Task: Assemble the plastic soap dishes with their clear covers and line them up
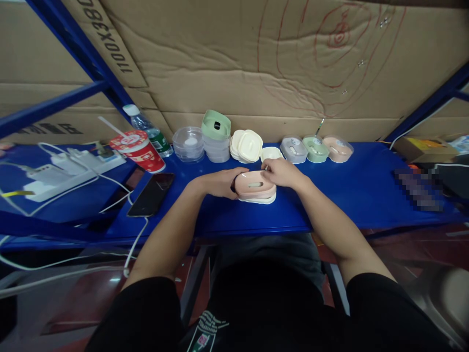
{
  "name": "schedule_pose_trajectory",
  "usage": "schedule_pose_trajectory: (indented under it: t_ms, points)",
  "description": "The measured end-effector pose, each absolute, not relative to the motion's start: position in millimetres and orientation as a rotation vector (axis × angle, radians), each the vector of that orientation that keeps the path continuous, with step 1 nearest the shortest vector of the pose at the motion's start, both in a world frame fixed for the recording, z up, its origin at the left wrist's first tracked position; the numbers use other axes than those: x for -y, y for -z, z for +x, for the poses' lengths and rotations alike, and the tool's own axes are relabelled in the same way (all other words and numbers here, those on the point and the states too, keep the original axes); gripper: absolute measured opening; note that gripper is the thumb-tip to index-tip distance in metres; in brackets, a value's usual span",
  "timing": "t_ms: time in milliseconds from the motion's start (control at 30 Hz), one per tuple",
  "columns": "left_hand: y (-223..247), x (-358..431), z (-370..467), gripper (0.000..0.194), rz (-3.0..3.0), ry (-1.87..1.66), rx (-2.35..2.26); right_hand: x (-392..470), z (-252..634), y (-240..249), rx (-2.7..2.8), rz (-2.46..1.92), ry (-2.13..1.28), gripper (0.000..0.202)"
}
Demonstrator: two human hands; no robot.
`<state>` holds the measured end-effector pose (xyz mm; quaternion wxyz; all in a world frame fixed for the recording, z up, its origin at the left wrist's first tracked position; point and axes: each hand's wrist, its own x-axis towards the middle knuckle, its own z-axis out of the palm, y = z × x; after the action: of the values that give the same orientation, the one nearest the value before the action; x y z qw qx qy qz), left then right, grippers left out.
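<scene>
Left hand curled round the left end of the pink dish, thumb in front, fingers behind, gripping it. Right hand at the back right corner of the dish, fingers bunched together; can't tell if they pinch the rim or a small part, fingertips too small to read. Dish sits near the front edge of the blue table, between both hands, slot up. White piece pokes out under its front edge; rest of it hidden, so can't say how the two fit. Dark patch at the left palm unclear.

Right hand partly blocks the single cream lid just behind it. Cream lid stack left of that, count unclear, lids overlap. Further left: clear tubs under a green lid, then clear round containers. Back right, a row of three covered boxes: greyish, green, pink.

Left side: tilted red cup overlaps the bottle; phone in front. Power strip partly covered by plugs and cables. Far right item pixelated, unreadable.
</scene>
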<state>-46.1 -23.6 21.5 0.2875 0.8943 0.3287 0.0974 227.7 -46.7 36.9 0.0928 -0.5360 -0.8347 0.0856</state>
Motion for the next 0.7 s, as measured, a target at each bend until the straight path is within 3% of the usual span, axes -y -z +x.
schedule_pose_trajectory:
  t_ms: [267, 467, 700]
  points:
    - [-19.9, 22.6, -43.5, 0.087, 2.392, -0.267, -0.782, 45.7, 233.3, -42.1, 2.52, -1.613, -0.274, 0.02]
    - [-16.2, 22.2, -42.7, 0.098, 2.426, -0.286, -0.833, 46.8, 236.4, -40.8, 2.628, -1.535, -0.583, 0.03]
    - [-15.5, 22.7, -36.9, 0.093, 2.431, -0.25, -0.892, 44.0, 234.1, -33.5, 2.658, -1.542, -0.357, 0.032]
